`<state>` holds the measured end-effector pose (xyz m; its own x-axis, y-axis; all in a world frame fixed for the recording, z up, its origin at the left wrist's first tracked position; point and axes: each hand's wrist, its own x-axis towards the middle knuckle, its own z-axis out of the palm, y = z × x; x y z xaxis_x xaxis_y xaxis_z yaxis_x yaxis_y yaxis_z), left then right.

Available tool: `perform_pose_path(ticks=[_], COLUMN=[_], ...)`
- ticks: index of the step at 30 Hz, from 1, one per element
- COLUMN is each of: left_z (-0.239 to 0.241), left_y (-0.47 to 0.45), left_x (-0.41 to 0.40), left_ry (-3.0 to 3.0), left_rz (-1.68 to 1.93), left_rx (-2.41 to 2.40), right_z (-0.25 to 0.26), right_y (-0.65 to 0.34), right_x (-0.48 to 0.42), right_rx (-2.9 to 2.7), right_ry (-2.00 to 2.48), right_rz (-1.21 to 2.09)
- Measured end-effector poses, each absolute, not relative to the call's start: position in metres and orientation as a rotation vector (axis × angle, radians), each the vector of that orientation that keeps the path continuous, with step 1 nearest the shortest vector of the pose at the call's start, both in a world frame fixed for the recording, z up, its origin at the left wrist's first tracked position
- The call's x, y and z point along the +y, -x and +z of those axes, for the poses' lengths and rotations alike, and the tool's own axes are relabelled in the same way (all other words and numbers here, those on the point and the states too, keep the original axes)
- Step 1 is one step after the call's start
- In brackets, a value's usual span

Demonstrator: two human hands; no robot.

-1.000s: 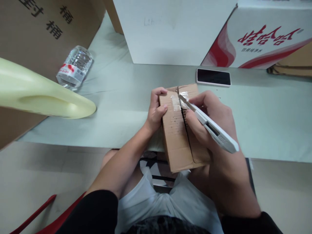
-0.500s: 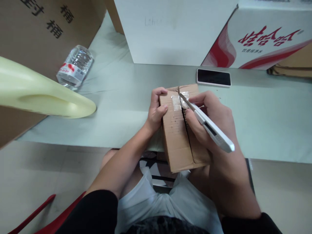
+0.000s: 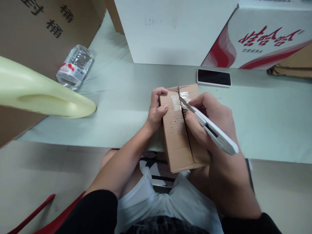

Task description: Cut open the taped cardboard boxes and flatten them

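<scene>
Two hands are working the cardboard box (image 3: 177, 136) near the phone (image 3: 214, 77): left hand (image 3: 156, 112) clamping its side, right hand (image 3: 214, 126) gripping the utility knife (image 3: 212, 130); a blade skidding off the tape (image 3: 175, 101) is probably endangering that left hand.

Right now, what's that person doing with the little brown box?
A person is sitting at a table. Their left hand has its grip on the side of a small cardboard box at the table's near edge. Their right hand holds a white utility knife, its blade tip on the clear tape at the far end of the box's top seam. The seam nearer the person is already open. A phone and a water bottle lie on the table.
</scene>
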<state>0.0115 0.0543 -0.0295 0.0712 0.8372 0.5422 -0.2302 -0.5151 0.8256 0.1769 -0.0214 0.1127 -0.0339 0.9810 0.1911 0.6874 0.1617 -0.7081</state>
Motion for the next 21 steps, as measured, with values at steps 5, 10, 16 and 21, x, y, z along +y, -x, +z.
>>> perform_pose_path(ticks=[5,10,16,21], left_z=[-0.030,-0.029,-0.030,-0.029], left_y=[-0.013,-0.014,-0.014,-0.013], left_x=[0.054,0.053,0.053,0.054], left_ry=[-1.475,-1.460,-1.433,-1.438], left_rz=[1.578,1.587,1.622,1.594], left_rx=[0.637,0.652,0.635,0.649], right_z=[0.117,0.116,0.125,0.131], right_y=[-0.176,-0.178,-0.183,-0.197], right_x=[-0.026,-0.029,-0.039,-0.047], right_rx=[-1.765,-1.729,-1.718,-1.702], right_ry=[1.579,1.545,1.494,1.443], right_rz=[0.598,0.608,0.714,0.696])
